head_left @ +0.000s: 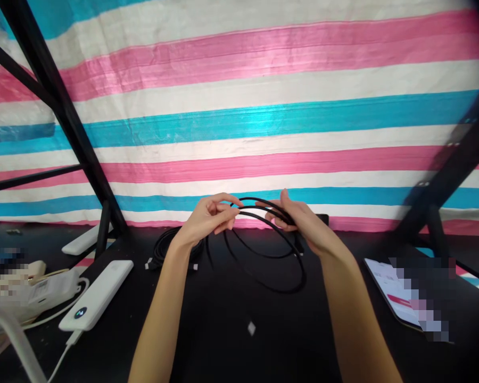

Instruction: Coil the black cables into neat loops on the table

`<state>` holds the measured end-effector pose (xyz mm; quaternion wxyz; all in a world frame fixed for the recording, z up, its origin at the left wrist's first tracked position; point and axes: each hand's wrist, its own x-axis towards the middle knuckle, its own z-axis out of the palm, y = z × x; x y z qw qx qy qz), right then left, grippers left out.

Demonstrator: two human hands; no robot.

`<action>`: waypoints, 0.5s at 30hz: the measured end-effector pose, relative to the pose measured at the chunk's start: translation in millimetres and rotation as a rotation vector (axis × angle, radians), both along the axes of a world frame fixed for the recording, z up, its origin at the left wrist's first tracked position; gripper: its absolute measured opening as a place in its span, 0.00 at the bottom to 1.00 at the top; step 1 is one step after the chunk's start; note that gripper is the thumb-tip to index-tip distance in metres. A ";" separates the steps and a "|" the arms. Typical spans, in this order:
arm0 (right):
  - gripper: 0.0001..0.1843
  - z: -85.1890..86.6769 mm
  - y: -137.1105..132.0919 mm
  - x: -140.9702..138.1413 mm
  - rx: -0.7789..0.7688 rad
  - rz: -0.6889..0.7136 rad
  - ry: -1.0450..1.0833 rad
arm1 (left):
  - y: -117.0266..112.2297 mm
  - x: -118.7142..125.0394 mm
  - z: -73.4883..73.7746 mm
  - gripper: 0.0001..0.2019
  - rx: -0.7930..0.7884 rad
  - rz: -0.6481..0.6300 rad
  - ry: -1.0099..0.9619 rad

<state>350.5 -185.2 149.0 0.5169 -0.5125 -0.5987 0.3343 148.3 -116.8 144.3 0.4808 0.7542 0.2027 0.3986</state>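
Above the table, the left hand pinches the cable between thumb and fingertips; the right hand has fingers curled round it. Turns best kept even, untwisted.

Your left wrist hides part of the coiled black cable. Strands of the held cable vanish behind your right hand, as does most of a dark object. Phone partly pixelated. Power bank readout too small to read. Curved white tube cut by left edge.
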 end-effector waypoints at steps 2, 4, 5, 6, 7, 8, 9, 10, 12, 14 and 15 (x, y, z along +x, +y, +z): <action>0.37 3.6 -3.9 -5.0 -0.025 0.090 0.040 | -0.4 2.3 0.6 0.12 0.009 0.063 -0.021; 0.35 5.5 -6.7 -7.1 -0.017 0.132 0.015 | -0.6 2.2 1.9 0.12 0.034 0.118 -0.032; 0.32 5.6 -7.4 -7.4 -0.001 0.134 -0.020 | -0.9 1.7 2.6 0.12 0.052 0.145 -0.049; 0.27 5.1 -7.4 -7.6 0.020 0.129 -0.060 | -1.3 1.3 3.2 0.11 0.072 0.171 -0.075; 0.23 4.2 -6.8 -7.7 0.042 0.119 -0.097 | -1.9 1.2 3.8 0.11 0.092 0.196 -0.109; 0.20 2.9 -5.6 -7.7 0.064 0.104 -0.126 | -2.6 1.4 4.3 0.10 0.112 0.218 -0.150; 0.18 1.6 -4.1 -7.6 0.083 0.084 -0.139 | -3.4 1.9 4.6 0.10 0.132 0.237 -0.196; 0.18 0.2 -2.4 -7.4 0.100 0.060 -0.139 | -4.4 2.8 4.8 0.09 0.149 0.254 -0.242; 0.17 -1.7 0.6 -6.5 0.127 0.006 -0.109 | -6.3 5.1 4.9 0.09 0.174 0.275 -0.311; 0.16 -2.3 2.1 -4.8 0.148 -0.030 -0.038 | -8.0 7.2 5.0 0.10 0.207 0.288 -0.321; 0.15 -1.9 2.1 -3.8 0.157 -0.036 0.011 | -8.7 7.9 5.0 0.11 0.240 0.305 -0.305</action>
